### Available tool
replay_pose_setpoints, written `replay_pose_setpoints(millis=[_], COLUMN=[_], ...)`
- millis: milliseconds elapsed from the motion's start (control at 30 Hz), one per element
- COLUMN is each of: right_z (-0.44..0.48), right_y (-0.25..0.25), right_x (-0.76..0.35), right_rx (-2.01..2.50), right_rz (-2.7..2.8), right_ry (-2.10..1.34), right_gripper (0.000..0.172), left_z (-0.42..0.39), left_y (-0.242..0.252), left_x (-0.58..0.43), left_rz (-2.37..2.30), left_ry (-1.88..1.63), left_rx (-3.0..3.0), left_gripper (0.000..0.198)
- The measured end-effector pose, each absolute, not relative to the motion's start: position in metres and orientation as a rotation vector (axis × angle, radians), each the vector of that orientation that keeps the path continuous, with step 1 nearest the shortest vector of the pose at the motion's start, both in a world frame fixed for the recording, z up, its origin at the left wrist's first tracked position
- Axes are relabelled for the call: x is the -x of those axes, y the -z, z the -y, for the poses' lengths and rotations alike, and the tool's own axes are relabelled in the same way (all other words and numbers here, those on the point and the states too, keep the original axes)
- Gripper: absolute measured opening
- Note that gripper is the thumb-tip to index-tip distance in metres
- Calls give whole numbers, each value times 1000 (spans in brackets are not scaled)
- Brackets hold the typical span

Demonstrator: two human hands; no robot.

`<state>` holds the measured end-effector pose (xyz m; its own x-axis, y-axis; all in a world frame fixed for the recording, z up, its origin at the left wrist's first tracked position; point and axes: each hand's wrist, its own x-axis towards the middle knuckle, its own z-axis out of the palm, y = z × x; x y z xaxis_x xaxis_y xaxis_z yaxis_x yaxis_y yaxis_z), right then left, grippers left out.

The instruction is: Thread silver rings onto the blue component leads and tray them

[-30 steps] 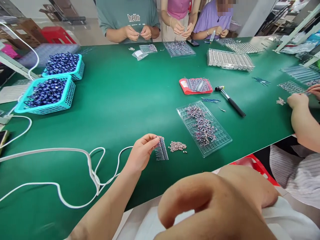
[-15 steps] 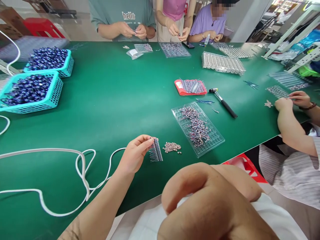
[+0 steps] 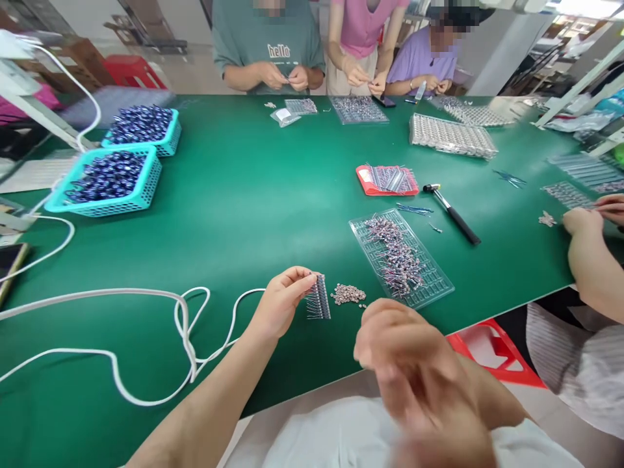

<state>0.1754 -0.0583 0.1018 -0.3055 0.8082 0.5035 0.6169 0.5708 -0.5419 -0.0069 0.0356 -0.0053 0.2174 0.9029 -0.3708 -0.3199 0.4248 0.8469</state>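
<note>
Head view, items on a green surface (image 3: 244, 208):

Left hand (image 3: 277, 304): thumb and fingers clamped on the far end of one strip of wired parts (image 3: 320, 300); thin leads project to the left. Strip is located at the near side of the surface; whether its lower end touches down cannot be told.

Right hand (image 3: 414, 370): blurred, raised near the surface's edge, well apart from the strip; fingers curled, but whether they grip anything cannot be told.

Small pale beads (image 3: 348, 294): one loose pile, just right of the strip.

Clear tray (image 3: 433, 278): one, beyond the right hand, set at a slant, bearing a heap of wired pieces (image 3: 400, 260).

Red packet (image 3: 363, 185): one, beyond the tray, with further strips (image 3: 392, 179) on top.

Hammer (image 3: 461, 224): one, dark handle, lying right of the packet.

Turquoise baskets (image 3: 149, 188): two, far left, filled with shiny dark-blue pieces (image 3: 110, 174).

White cable (image 3: 186, 331): looped, left of the left forearm.
</note>
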Motion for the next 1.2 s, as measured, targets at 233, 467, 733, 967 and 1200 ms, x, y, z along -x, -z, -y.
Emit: replay_pose_setpoints(millis=[233, 467, 733, 967, 1200], right_z=[21, 23, 25, 27, 26], right_y=[-47, -28, -14, -14, -22], right_x=[-193, -201, -188, -177, -206], right_rx=[942, 1095, 1110, 1196, 1131], right_rz=[2120, 2159, 2306, 2253, 2358], right_ry=[-253, -148, -49, -402, -30], right_gripper=[55, 50, 38, 30, 44], left_z=[-35, -23, 18, 1, -24], left_y=[2, -24, -45, -35, -38], left_x=[7, 19, -5, -1, 23], left_rz=[-972, -679, -79, -122, -366], left_ry=[-941, -815, -418, -626, -964], left_rx=[-752, -911, -1049, -683, -695], left_gripper=[18, 17, 20, 8, 6])
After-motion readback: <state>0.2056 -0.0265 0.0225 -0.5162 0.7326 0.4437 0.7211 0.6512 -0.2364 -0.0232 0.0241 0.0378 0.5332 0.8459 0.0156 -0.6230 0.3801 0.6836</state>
